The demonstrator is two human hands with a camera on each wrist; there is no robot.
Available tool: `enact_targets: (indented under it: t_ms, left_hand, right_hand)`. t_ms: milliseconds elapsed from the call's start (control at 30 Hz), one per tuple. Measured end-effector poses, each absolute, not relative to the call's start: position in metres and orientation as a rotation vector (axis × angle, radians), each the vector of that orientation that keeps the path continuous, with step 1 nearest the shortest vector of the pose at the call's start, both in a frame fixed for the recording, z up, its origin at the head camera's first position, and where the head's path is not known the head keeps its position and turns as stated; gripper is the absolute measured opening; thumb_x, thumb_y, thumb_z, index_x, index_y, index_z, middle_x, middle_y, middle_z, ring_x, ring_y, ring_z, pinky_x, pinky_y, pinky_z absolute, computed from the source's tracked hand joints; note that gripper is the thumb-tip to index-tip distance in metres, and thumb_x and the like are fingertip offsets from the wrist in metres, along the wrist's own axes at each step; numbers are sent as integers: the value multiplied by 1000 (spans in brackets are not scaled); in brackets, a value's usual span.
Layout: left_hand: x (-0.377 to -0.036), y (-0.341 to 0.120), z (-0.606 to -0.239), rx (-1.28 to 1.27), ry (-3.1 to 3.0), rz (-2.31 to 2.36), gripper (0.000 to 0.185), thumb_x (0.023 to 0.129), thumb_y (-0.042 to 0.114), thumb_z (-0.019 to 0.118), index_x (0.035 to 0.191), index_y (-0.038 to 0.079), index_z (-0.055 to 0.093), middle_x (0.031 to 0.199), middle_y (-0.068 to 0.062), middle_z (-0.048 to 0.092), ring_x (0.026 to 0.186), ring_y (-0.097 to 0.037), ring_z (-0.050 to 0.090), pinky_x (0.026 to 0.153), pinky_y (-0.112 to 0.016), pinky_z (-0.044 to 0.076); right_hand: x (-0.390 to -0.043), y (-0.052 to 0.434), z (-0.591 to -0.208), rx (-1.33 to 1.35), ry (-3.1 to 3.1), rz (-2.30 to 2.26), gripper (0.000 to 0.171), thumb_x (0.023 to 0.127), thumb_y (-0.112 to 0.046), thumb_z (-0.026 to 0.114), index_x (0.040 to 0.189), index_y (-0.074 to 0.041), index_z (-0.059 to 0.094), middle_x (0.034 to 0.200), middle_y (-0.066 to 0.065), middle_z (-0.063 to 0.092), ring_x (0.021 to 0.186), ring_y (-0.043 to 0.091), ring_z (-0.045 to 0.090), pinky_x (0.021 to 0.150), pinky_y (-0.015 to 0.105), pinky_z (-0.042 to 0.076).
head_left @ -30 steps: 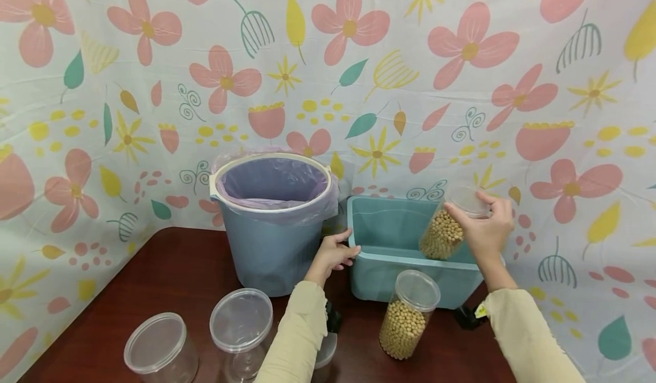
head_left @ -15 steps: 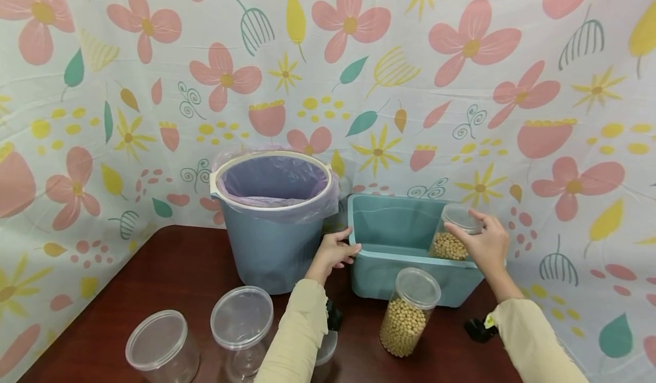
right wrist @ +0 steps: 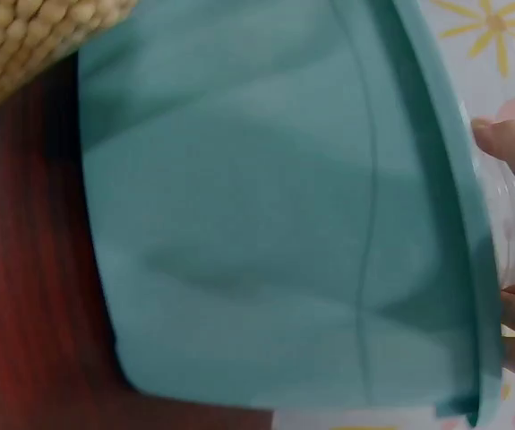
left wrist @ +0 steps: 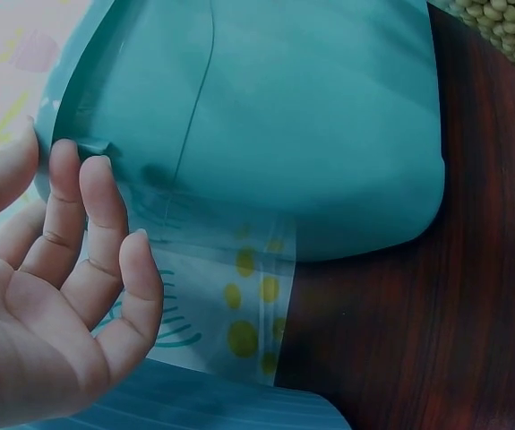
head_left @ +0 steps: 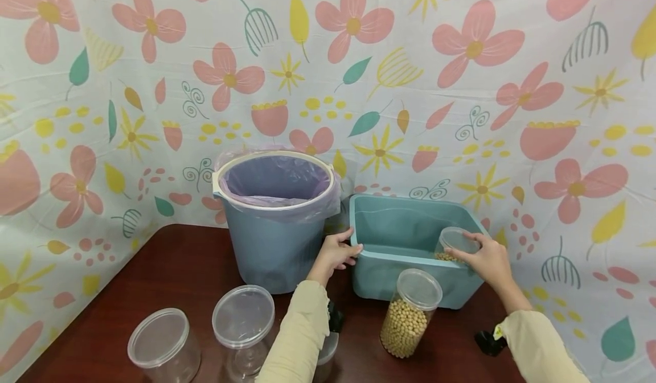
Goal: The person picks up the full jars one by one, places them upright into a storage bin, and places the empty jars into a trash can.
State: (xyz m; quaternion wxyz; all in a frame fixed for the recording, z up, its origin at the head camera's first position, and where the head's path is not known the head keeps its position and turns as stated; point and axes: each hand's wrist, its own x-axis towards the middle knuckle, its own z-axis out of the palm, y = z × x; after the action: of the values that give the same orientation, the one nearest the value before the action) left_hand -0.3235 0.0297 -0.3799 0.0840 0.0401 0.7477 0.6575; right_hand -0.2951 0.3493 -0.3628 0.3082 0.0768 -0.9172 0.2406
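My right hand (head_left: 489, 258) grips a clear lidded jar (head_left: 454, 238) of pale round beans by its top, low inside the right end of a teal rectangular bin (head_left: 397, 262). The front wall of the bin hides most of that jar. At the bin's left end my left hand (head_left: 335, 253) pinches the rim, thumb on one side and fingertips under the edge, as the left wrist view shows. A second jar of beans (head_left: 407, 317) stands on the table in front of the bin.
A blue-grey bucket (head_left: 274, 252) with a purple liner stands left of the bin. Clear lidded jars, one at far left (head_left: 163, 346) and another (head_left: 243, 326) beside it, stand near the front. A smaller clear container (head_left: 326, 351) is partly behind the left sleeve. Patterned cloth hangs behind.
My right hand has lowered the held bean jar from above the bin's rim down into its right end, bringing it from tilted to nearly upright. The left hand stays on the rim.
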Motion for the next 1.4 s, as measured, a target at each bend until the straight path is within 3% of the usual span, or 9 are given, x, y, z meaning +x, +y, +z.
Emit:
enact_targets:
  t_ms: [233,333,367,467,533,600,933,1200,1400]
  left_hand:
    - [-325,30,-382,126,2229,1966,56,82,19,66,133,21,44,75,-3,63,57,-15,58,51,-29,44]
    - [-325,30,-382,123,2213,1976,57,82,20,66,134,22,44,76,-4,63,60,-17,60,50,-27,43]
    - [-324,29,-381,122,2211,1978,57,82,21,67,134,22,44,77,-5,64,61,-18,60,51,-27,44]
    - [-323,28,-382,120,2212,1973,57,81,24,68,133,24,44,77,-5,65,63,-19,61,55,-31,46]
    - [-321,26,-382,134,2215,1970,58,80,25,68,133,24,45,75,-4,65,63,-19,61,55,-32,47]
    - [-320,25,-381,140,2212,1969,58,79,26,68,133,25,45,75,-3,65,62,-18,61,56,-33,47]
    - [-323,28,-382,138,2212,1974,58,82,21,67,134,21,42,76,-3,65,61,-16,60,51,-29,44]
    - [-324,30,-379,144,2214,1968,57,82,20,66,134,22,43,76,-3,65,63,-18,61,53,-30,44]
    - [-324,29,-379,138,2215,1964,57,82,20,66,134,21,43,77,-3,65,63,-18,61,55,-32,45]
  right_hand:
    - [-295,361,-372,213,-2506,627,58,73,-33,73,112,7,58,59,5,43,35,8,20,37,26,26]
    - [-297,362,-370,192,-2559,622,61,76,-37,70,116,7,55,67,13,49,36,15,26,39,29,28]
    - [-298,363,-369,195,-2570,623,62,77,-38,69,116,7,54,74,18,53,39,21,35,41,32,33]
    - [-298,363,-369,220,-2586,646,65,78,-39,68,119,8,51,107,32,52,75,42,53,62,49,43]
    - [-296,362,-370,248,-2574,662,66,78,-37,68,121,9,50,120,34,44,103,49,43,77,58,36]
    - [-294,361,-371,275,-2545,678,66,78,-35,68,121,10,48,126,35,37,114,51,32,84,63,28]
    - [-287,354,-376,329,-2367,730,53,81,-23,67,117,12,50,123,34,39,115,51,29,90,63,20]
    - [-279,343,-374,398,-2289,718,44,81,-15,66,113,11,53,114,29,46,108,48,36,87,61,24]
    - [-267,330,-370,439,-2299,756,45,81,-15,67,116,9,52,119,28,45,111,47,35,86,61,26]
